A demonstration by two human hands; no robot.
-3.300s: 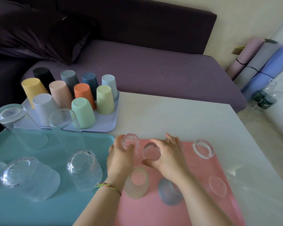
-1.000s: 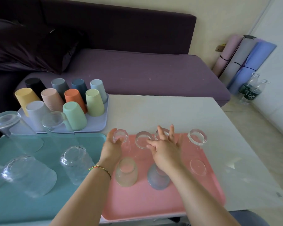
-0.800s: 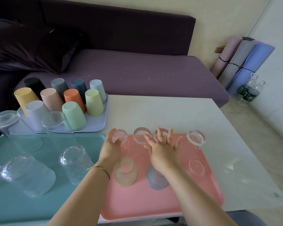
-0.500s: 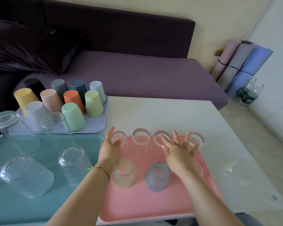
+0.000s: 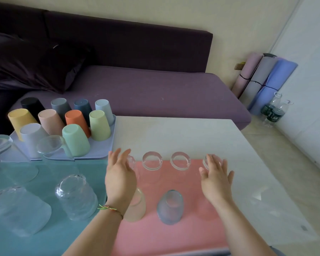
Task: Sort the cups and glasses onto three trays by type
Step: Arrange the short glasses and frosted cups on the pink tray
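Head view: at centre frame the left hand and right hand hover over the pink tray, each grip wide and holding nothing, flanking a far-edge row of small glasses. Plastic cups fill the lilac tray at upper left, and large glasses the teal tray at lower left. Sorting looks essentially finished, so the next move seemingly calls only for a final straightening or withdrawal.

I've got a purple sofa across the bkgd, dark cushion slumped at its left end. White table right in front of it. Far right, vs the wall: three rolled mats upright (pink, grey, blue), two clear bottles w/ green labels on the tiled floor just beside them.
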